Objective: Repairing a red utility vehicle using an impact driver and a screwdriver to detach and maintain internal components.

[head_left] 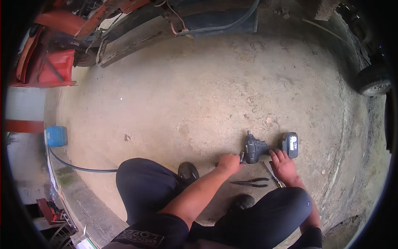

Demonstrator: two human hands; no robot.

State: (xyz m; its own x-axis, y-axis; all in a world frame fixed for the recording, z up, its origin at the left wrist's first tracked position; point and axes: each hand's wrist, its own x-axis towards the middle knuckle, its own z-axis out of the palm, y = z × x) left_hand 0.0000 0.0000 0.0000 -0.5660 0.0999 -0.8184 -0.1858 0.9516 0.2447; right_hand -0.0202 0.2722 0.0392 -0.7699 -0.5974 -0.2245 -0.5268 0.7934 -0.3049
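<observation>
Impact driver (251,149), seemingly touching right fingers (279,156)

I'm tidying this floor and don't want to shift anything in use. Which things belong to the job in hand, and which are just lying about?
Likely in the job:
black power tool, at the left grip and right grip
perhaps pliers and slim metal tool: untouched, close by

Apparently just lying about:
blue container
dark hose

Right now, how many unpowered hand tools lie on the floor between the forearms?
2 visible: the pliers, and a slim tool to their right, just below the right hand. Others may be hidden beneath the hands or legs.
</observation>
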